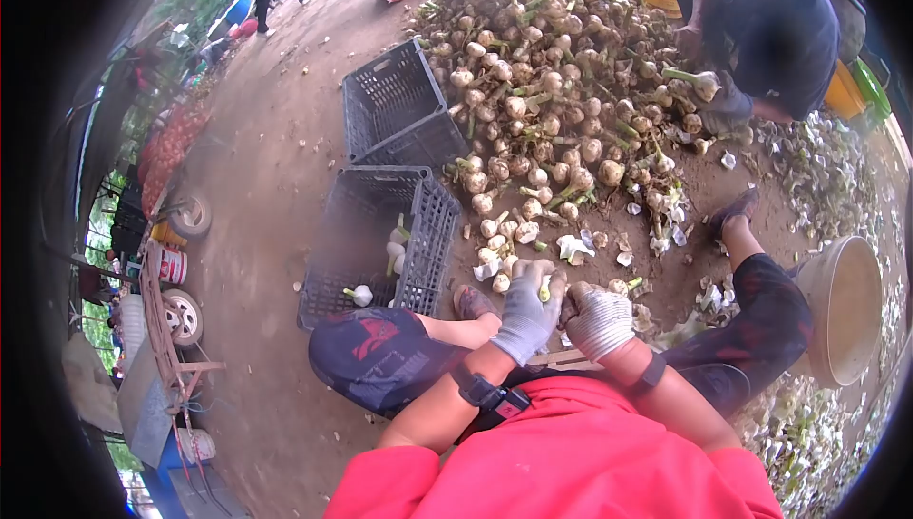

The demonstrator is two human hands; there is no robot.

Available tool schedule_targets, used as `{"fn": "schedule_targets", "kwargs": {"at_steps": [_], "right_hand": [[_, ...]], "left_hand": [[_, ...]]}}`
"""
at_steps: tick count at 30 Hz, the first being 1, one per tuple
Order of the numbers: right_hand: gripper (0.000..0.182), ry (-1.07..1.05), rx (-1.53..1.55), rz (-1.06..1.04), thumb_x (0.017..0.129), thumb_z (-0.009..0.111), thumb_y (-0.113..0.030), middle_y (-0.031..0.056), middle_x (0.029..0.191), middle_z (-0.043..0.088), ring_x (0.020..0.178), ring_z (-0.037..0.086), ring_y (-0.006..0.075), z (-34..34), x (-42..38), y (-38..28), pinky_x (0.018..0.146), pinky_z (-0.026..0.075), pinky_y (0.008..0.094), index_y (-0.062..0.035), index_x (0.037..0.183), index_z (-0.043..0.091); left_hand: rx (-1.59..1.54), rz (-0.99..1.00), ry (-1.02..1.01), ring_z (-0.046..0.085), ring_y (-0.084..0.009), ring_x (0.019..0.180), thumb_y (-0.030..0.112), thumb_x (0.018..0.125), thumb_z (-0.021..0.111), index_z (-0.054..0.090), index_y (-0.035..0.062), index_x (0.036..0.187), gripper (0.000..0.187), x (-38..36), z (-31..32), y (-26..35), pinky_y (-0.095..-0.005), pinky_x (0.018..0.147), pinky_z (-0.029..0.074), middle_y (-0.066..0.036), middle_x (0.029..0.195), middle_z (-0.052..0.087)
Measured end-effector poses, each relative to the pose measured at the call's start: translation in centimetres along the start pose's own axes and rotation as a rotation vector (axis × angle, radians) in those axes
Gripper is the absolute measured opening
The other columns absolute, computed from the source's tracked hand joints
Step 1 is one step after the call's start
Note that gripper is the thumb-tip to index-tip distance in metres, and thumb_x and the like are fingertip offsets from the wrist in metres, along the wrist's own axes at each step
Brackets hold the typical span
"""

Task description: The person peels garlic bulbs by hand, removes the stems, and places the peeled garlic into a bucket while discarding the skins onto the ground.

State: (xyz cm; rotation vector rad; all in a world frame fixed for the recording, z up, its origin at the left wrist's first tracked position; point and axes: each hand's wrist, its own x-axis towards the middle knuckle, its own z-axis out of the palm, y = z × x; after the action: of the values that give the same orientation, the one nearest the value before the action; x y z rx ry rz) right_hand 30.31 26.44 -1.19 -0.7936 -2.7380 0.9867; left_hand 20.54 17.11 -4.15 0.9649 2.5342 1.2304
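My left hand (528, 313), in a pale work glove, is closed around a garlic bulb whose cut green stem (544, 288) shows between the fingers; the bulb itself is mostly hidden. Close beside it is my right hand (603, 320), in a striped knit glove. Its fingers are curled shut towards the left hand, and what they grip is hidden. Just beyond both hands a large heap of garlic bulbs (533, 105) with dry roots and stems lies on the ground. To the left, a dark plastic crate (433, 243) holds several peeled white garlic bulbs (359, 296).
A second dark crate (404, 144) stands behind the first. Opposite me sits a person in a dark shirt (785, 39), also with garlic. A pale bucket (846, 315) is by my right leg, among scattered garlic skins (808, 424). A wheeled cart (171, 329) stands far left.
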Motion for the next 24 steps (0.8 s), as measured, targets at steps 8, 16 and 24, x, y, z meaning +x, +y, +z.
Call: {"fn": "schedule_targets", "kwargs": {"at_steps": [8,16,24], "right_hand": [[0.025,-0.105,0.401,0.084,0.078,0.061,-0.014,0.0180,0.086,0.066,0.074,0.065,0.0323,-1.9,0.1,3.1,0.067,0.052,0.0395,-0.0038,0.100,0.060],[0.023,0.177,0.902,0.039,0.081,0.062,0.005,0.0080,0.084,0.061,0.065,0.058,0.0101,0.6,-2.4,0.1,0.056,0.049,0.0241,-0.0002,0.103,0.058],[0.013,-0.116,1.238,0.387,0.079,0.060,0.005,0.0026,0.074,0.060,0.058,0.055,0.0080,-4.1,-2.1,-0.6,0.051,0.046,0.0209,-0.0005,0.091,0.061]], "left_hand": [[-0.612,0.105,-0.326,0.052,-0.0248,0.101,0.001,0.083,0.049,0.054,-0.0030,0.112,0.029,-0.1,-5.2,3.5,-0.0327,0.087,0.043,-0.016,0.110,0.053],[-0.417,0.041,-0.005,0.055,-0.0197,0.096,0.005,0.086,0.049,0.056,-0.0037,0.104,0.022,0.2,-1.9,3.0,-0.0304,0.084,0.044,-0.013,0.103,0.058],[-0.613,0.221,-0.455,0.046,-0.0303,0.121,0.000,0.081,0.047,0.056,-0.0033,0.113,0.033,0.3,-6.6,4.8,-0.0351,0.101,0.035,-0.019,0.128,0.049]]}}
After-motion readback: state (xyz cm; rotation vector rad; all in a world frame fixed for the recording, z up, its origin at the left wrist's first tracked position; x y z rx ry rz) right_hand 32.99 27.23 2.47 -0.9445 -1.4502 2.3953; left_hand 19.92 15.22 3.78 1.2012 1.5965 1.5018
